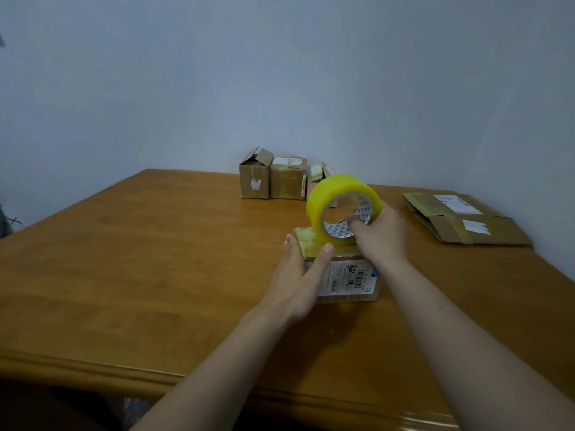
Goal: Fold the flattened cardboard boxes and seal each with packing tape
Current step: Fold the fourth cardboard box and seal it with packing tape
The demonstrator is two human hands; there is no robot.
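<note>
Pressed the left hand [298, 275] flat against the left side of the small cardboard box [348, 279], fingers straight and close together, thumb laid up at the near top edge; nothing clasped in it. Gripped the yellow tape roll [339, 189] with the right hand [382, 231], fingers curled round the roll's right rim and one digit hooked into the printed core (which digit, could not tell). Rested the roll upright on its edge on the box top, hole turned toward the camera. Found the box itself near the middle of the wooden table [155, 259], a white printed label [345, 275] on the face toward the camera and yellowish tape across the top.

Noted three folded boxes [255, 181] in a row at the table's far edge, close to the wall [280, 73]: the leftmost with a flap raised, the third partly hidden behind the roll. Noted also a flattened box [448, 227] lying on the right side of the table, well apart from both hands, white labels on its upper face (print too small to read).
</note>
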